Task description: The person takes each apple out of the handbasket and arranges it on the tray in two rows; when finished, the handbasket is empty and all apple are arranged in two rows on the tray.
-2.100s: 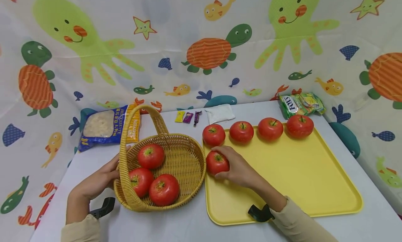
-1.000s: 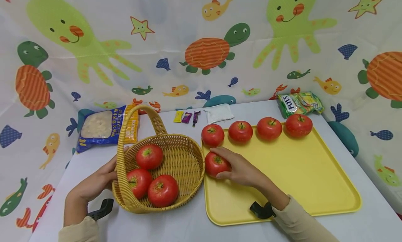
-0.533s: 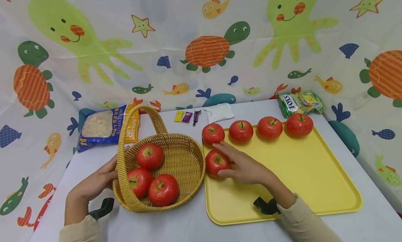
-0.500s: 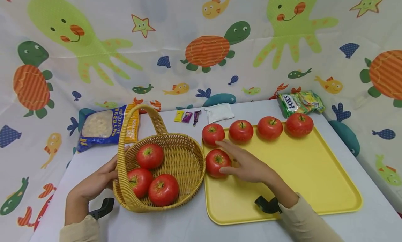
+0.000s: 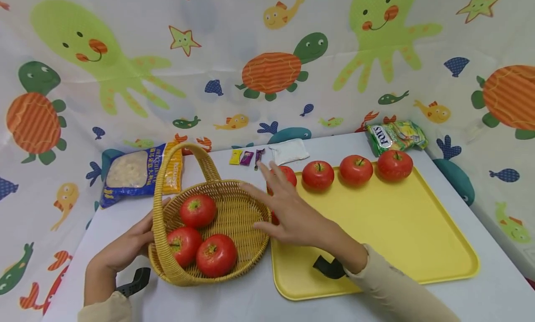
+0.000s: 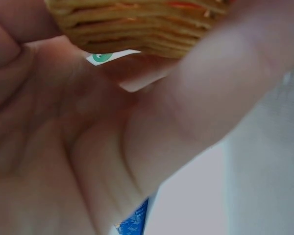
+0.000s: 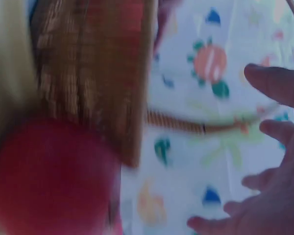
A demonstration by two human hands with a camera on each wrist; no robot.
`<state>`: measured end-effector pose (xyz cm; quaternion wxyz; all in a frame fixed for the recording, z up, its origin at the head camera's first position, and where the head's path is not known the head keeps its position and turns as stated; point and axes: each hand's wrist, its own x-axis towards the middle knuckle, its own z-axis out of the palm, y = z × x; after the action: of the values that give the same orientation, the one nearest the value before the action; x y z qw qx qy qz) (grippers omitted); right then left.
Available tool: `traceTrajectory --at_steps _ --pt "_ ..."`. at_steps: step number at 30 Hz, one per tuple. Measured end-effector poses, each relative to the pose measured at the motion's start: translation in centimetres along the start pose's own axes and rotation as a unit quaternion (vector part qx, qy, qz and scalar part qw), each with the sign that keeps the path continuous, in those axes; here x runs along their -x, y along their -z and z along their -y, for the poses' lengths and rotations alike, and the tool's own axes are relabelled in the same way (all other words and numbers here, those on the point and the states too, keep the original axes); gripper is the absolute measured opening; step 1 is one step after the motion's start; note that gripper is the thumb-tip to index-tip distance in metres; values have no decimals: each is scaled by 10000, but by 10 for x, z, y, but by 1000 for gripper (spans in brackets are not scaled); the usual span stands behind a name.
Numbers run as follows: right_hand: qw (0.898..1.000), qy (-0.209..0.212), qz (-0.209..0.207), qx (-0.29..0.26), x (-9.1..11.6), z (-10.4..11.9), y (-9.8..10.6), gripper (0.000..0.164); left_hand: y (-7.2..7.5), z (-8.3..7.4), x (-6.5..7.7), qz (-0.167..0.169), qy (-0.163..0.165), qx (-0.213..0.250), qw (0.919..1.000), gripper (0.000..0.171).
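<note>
A wicker basket (image 5: 244,213) with a tall handle holds three red apples (image 5: 216,255), grouped toward its left side. My left hand (image 5: 125,245) grips the basket's left side; the left wrist view shows thumb and fingers about the woven wicker (image 6: 137,29). With fingers spread, my right hand (image 5: 294,217) hovers over the gap between the basket's right rim and a yellow tray (image 5: 388,233). It mostly hides one apple (image 5: 274,218) at the tray's left edge, which shows large and blurred in the right wrist view as a red apple (image 7: 54,181). Several more apples (image 5: 317,175) line the tray's back edge.
Behind the basket lies a blue and yellow pasta bag (image 5: 140,173). Small wrapped sweets (image 5: 246,158) and a white packet (image 5: 289,151) lie at the back. A green Fox's bag (image 5: 397,136) stands at back right, against a printed cloth (image 5: 167,89).
My right hand has let go of the front-left apple, lifted, and moved left toward the basket with fingers spread. The left hand and basket have stayed put.
</note>
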<state>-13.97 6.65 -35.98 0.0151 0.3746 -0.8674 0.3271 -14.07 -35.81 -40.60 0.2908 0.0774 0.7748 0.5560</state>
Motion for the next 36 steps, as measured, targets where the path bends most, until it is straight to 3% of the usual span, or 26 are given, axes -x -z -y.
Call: traceTrajectory --at_steps 3,7,13,16,26,29,36 --pt "9947 295 901 -388 -16 12 -21 76 -1 1 0 -16 -2 -7 10000 75" --pt "9737 421 2024 -956 -32 20 -47 72 -2 1 0 2 51 0 10000 78" --pt "9534 404 2777 -1106 -47 23 -70 72 -2 -1 -1 -44 188 -107 9998 78" --pt "9489 467 2903 -1141 -50 24 -75 73 -2 0 0 -52 211 -125 9997 79" --pt "9495 187 3050 -716 -54 26 -85 71 0 2 2 -32 142 -93 9999 77" --pt "9538 36 2927 -677 -53 25 -85 71 0 3 2 -31 100 -108 9999 76" --pt "9702 -596 2349 -10 -52 19 -79 74 0 2 1 5 51 -81 10000 76"
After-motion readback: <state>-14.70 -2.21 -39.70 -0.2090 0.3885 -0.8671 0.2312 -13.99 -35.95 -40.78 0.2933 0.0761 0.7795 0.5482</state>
